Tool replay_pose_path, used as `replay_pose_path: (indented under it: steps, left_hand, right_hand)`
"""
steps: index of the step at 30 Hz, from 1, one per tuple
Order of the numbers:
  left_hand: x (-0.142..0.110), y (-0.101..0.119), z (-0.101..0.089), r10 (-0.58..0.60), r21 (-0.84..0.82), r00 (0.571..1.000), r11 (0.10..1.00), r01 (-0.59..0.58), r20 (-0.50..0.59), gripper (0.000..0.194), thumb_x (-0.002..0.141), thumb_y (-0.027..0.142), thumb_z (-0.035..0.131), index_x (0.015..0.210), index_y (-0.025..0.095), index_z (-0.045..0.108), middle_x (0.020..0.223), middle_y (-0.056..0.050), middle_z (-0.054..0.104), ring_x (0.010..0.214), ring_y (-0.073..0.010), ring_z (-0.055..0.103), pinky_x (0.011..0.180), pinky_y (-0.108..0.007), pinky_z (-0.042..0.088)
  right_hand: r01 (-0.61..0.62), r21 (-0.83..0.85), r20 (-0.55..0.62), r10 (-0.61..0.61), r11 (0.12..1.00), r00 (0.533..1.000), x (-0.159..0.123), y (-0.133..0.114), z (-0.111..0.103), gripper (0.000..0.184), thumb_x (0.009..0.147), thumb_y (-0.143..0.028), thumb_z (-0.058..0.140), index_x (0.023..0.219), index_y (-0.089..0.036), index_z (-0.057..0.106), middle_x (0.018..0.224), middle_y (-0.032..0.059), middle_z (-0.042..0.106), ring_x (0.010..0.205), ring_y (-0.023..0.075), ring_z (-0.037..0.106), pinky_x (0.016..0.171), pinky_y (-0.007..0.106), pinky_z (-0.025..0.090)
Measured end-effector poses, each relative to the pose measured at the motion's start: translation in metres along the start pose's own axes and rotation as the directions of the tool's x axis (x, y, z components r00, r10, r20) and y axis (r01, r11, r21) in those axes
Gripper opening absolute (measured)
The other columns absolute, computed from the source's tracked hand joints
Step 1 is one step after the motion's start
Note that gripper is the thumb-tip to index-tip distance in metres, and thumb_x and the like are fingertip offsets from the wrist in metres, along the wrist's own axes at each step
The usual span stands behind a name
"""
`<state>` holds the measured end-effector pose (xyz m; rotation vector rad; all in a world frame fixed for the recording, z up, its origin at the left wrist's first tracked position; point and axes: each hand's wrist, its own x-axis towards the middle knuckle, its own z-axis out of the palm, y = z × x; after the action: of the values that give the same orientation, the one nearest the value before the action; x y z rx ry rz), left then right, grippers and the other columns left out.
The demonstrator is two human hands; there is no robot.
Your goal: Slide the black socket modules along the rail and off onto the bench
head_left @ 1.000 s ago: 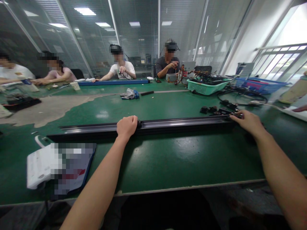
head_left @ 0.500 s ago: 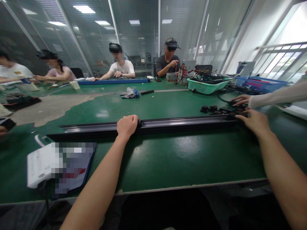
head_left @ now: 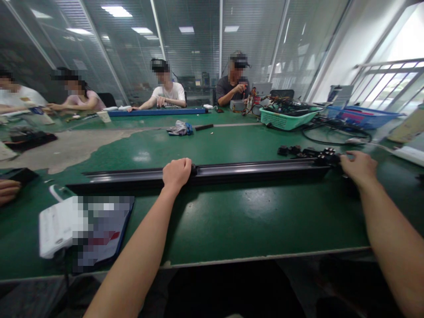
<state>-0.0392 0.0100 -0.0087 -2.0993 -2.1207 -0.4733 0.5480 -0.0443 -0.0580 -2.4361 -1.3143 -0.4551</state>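
Note:
A long black rail [head_left: 251,171] lies across the green table [head_left: 232,221] in front of me. My left hand [head_left: 176,173] is closed in a fist over the rail's middle, gripping it. My right hand [head_left: 359,168] sits just past the rail's right end, fingers curled toward a small black part [head_left: 327,157] fitted there; whether it holds anything is hidden. Several small black parts [head_left: 291,151] lie loose on the table just behind that end.
A white and dark blue case [head_left: 82,229] lies at the near left. A teal basket [head_left: 285,118] of cables and a blue tray [head_left: 361,115] stand at the back right. A black cable [head_left: 334,132] loops nearby. Other people sit along the far and left sides; a person's hand [head_left: 8,191] shows at the left edge.
My right hand has slid right, off the rail's end. A co-worker's sleeved arm that reached in from the right half a second ago has withdrawn. My left hand has stayed put.

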Motion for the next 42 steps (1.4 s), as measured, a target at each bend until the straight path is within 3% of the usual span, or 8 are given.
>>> replay_pose_path:
  steps: [8,13,16,19,22,26,33,42]
  left_hand:
    - [0.000,0.000,0.000,-0.002,-0.006,1.000,1.000,0.002,0.001,0.060,0.099,0.039,0.022,0.099,0.019,0.079,0.103,-0.015,0.076,0.097,-0.0317,0.070,0.081,-0.037,0.051]
    - [0.001,-0.002,0.002,0.003,-0.018,1.000,1.000,-0.003,-0.014,0.059,0.098,0.039,0.023,0.098,0.019,0.079,0.102,-0.015,0.076,0.095,-0.0319,0.071,0.080,-0.038,0.051]
    - [0.001,-0.002,0.003,0.002,-0.024,1.000,1.000,-0.003,-0.010,0.060,0.098,0.039,0.023,0.098,0.019,0.079,0.102,-0.015,0.076,0.096,-0.0315,0.071,0.082,-0.038,0.051]
    - [0.001,-0.002,0.002,0.000,-0.022,1.000,1.000,0.000,-0.004,0.060,0.099,0.039,0.022,0.098,0.019,0.079,0.103,-0.015,0.076,0.097,-0.0309,0.070,0.083,-0.037,0.051]
    - [0.000,-0.003,0.002,0.001,-0.026,1.000,1.000,-0.001,-0.008,0.060,0.099,0.039,0.022,0.099,0.019,0.078,0.104,-0.015,0.076,0.097,-0.0304,0.070,0.083,-0.037,0.051]
    - [0.000,-0.004,0.002,0.004,-0.066,1.000,0.998,-0.005,-0.016,0.060,0.099,0.040,0.021,0.097,0.021,0.078,0.101,-0.014,0.076,0.095,-0.0298,0.071,0.081,-0.036,0.051]
    - [0.001,-0.006,0.004,-0.045,-0.124,0.997,0.992,0.038,-0.057,0.063,0.102,0.041,0.018,0.098,0.021,0.078,0.101,-0.013,0.076,0.096,-0.0288,0.071,0.083,-0.036,0.051]
    - [0.001,-0.005,0.003,-0.043,-0.111,0.998,0.993,0.036,-0.054,0.064,0.102,0.041,0.019,0.096,0.020,0.078,0.099,-0.015,0.076,0.096,-0.0320,0.071,0.082,-0.039,0.051]
  right_hand:
    - [-0.052,-0.006,0.060,0.053,0.999,0.997,-0.010,-0.026,-0.019,0.057,0.096,-0.032,0.030,0.134,-0.003,0.062,0.119,0.0300,0.065,0.106,0.0338,0.059,0.085,0.041,0.040]
    - [0.221,-0.037,-0.058,-0.223,0.975,0.973,-0.023,-0.075,-0.037,0.051,0.096,-0.035,0.033,0.117,-0.006,0.069,0.106,0.0281,0.067,0.100,0.0340,0.060,0.086,0.043,0.041]
    - [0.499,0.183,-0.061,-0.497,0.847,0.866,-0.042,-0.131,-0.049,0.041,0.094,-0.037,0.039,0.108,-0.014,0.070,0.095,0.0190,0.068,0.095,0.0319,0.060,0.088,0.043,0.043]
    - [0.684,0.399,-0.049,-0.731,0.610,0.680,-0.070,-0.198,-0.059,0.036,0.096,-0.043,0.041,0.103,-0.022,0.069,0.091,0.0136,0.065,0.092,0.0304,0.059,0.086,0.045,0.044]
    - [0.749,0.512,-0.044,-0.858,0.420,0.511,-0.100,-0.264,-0.065,0.034,0.097,-0.047,0.043,0.106,-0.025,0.068,0.086,0.0097,0.063,0.088,0.0286,0.058,0.084,0.044,0.043]
    - [0.777,0.547,-0.052,-0.914,0.311,0.402,-0.131,-0.333,-0.066,0.037,0.096,-0.049,0.049,0.120,-0.024,0.061,0.098,0.0095,0.064,0.097,0.0269,0.057,0.088,0.040,0.042]
    - [0.824,0.500,-0.032,-0.944,0.269,0.327,-0.160,-0.403,-0.065,0.044,0.099,-0.046,0.047,0.126,-0.012,0.056,0.113,0.0155,0.065,0.105,0.0263,0.058,0.093,0.039,0.041]
    - [0.824,0.493,-0.025,-0.941,0.281,0.336,-0.164,-0.414,-0.072,0.030,0.097,-0.038,0.051,0.111,-0.013,0.057,0.111,0.0147,0.068,0.101,0.0243,0.061,0.087,0.034,0.041]
